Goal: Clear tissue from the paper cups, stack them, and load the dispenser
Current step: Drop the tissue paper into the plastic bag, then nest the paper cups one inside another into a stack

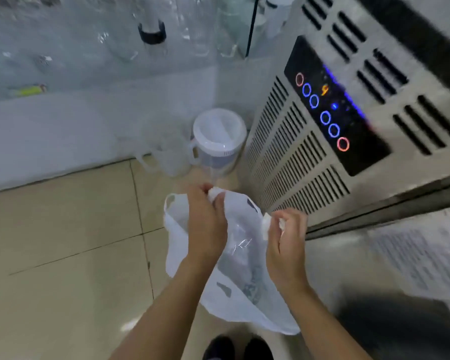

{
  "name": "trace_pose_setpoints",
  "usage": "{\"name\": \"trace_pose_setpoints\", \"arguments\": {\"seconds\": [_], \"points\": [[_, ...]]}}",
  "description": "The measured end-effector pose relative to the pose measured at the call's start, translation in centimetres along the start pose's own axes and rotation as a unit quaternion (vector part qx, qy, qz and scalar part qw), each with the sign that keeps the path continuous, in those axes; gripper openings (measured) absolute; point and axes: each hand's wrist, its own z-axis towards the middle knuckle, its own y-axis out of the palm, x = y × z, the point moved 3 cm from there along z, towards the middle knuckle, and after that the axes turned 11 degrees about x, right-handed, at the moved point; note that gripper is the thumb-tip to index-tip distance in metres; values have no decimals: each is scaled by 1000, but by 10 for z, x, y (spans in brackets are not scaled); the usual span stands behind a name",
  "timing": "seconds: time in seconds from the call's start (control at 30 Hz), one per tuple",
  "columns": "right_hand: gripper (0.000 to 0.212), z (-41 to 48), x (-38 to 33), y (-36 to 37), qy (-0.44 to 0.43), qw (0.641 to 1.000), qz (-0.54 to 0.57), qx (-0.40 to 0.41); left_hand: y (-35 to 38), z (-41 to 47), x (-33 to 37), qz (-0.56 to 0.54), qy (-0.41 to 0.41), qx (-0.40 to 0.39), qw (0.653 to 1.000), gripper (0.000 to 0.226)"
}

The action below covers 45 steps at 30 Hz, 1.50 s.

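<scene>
A white plastic bag (244,258) hangs open over the tiled floor between my two hands. My left hand (207,224) is closed on a bunched white piece at the bag's far rim, either tissue or the bag's edge. My right hand (286,245) pinches a small white wad of tissue (266,224) at the bag's right rim. Something with a grey-blue print shows faintly through the bag's wall. No paper cups can be made out. The steel water dispenser (353,126) stands to the right, with lit round buttons on a black panel.
A white lidded bucket (218,141) and a clear plastic jug (166,157) stand on the floor against the wall, beside the dispenser. A glass partition (115,42) runs across the back. My dark shoes (237,346) show at the bottom edge. Beige floor tiles spread to the left.
</scene>
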Motion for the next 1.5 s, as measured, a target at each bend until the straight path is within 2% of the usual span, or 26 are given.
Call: {"name": "trace_pose_setpoints", "arguments": {"seconds": [0.07,0.1,0.13,0.17,0.2,0.23,0.27,0.3,0.37,0.5,0.63,0.73,0.83,0.93,1.07,1.3,1.4,1.5], "points": [[18,-10,47,27,1,1000,-24,-7,23,-4,-51,25,2,-6,1000,17],[25,-15,70,40,13,998,-43,-33,36,-6,-78,84,22,-31,996,27],[37,-21,94,52,21,992,-93,-88,49,-9,-105,202,69,-104,971,40],[56,-28,118,64,7,967,-182,-179,60,-16,-133,337,109,-213,911,54],[75,-38,142,69,-3,911,-293,-290,66,-25,-157,436,134,-314,833,67],[86,-45,160,70,-4,841,-373,-390,66,-32,-173,485,134,-386,773,75],[90,-46,167,68,-1,793,-408,-452,63,-33,-178,501,125,-415,749,80],[91,-42,163,66,5,780,-411,-472,59,-31,-175,508,130,-412,745,80],[88,-28,135,56,0,816,-380,-436,49,-19,-153,498,155,-361,773,76],[82,5,44,28,-64,891,-308,-327,17,-4,-69,440,209,-257,834,68],[80,33,-68,-11,-124,921,-262,-259,-34,9,32,353,248,-174,885,69],[82,59,-151,-50,-155,934,-236,-221,-76,24,111,318,286,-121,896,66],[82,76,-222,-95,-166,941,-224,-190,-113,31,191,285,299,-102,905,68],[78,88,-276,-146,-175,953,-210,-128,-137,29,265,257,342,-80,900,69],[80,103,-316,-215,-190,954,-229,-30,-138,13,346,219,395,-93,888,71],[80,105,-326,-347,-131,947,-279,89,-82,-53,442,151,467,-164,856,71],[82,95,-309,-401,-78,939,-310,130,-51,-98,468,129,500,-205,831,71],[82,76,-283,-453,-22,929,-328,172,-21,-148,485,122,558,-256,780,72]]}}
